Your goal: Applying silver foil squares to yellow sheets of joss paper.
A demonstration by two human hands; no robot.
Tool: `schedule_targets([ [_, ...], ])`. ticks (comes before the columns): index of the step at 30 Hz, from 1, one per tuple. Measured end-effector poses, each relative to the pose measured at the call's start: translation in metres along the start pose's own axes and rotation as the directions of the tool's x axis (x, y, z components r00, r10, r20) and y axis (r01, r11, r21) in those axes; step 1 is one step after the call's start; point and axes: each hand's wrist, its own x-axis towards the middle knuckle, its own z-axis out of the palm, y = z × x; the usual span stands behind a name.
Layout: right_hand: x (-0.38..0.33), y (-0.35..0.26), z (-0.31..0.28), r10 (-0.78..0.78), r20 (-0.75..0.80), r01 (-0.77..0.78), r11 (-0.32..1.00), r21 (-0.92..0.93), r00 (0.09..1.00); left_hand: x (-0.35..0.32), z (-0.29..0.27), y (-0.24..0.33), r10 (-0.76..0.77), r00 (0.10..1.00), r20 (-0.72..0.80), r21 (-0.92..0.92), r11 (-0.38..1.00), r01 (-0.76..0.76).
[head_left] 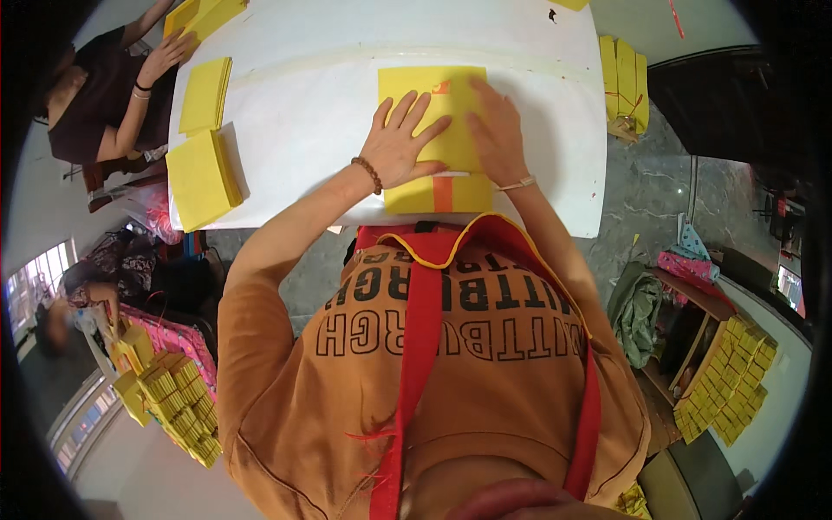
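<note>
Head view: both hands lie flat and open on a stack of yellow square paper sheets (431, 130) on the white surface (312, 113). Left hand (400, 143) covers its 9 o'clock half, right hand (496, 134) its 3 o'clock half; neither grips. The stack's long axis runs 12 to 6 o'clock.
</note>
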Motion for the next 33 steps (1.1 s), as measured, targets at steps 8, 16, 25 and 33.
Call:
schedule_targets([
  [8,-0.005,0.012,0.012,-0.056,0.368,0.349,0.477,-0.807,0.928,0.002,-0.005,-0.002,-0.019,0.988,-0.155,-0.011,1.000,0.018],
  [16,0.011,0.032,-0.017,-0.086,0.439,0.237,0.923,-0.303,0.895,-0.003,-0.019,0.032,0.159,0.987,0.001,0.136,0.978,-0.158],
  [25,-0.011,0.002,-0.014,0.069,-0.164,-0.017,0.954,0.300,0.984,0.014,-0.049,-0.010,0.040,0.984,-0.176,-0.258,0.962,-0.085],
  [33,-0.026,-0.001,-0.007,-0.106,0.368,0.335,0.689,-0.642,0.924,0.118,-0.045,-0.144,0.002,0.876,-0.482,0.078,0.996,0.041],
])
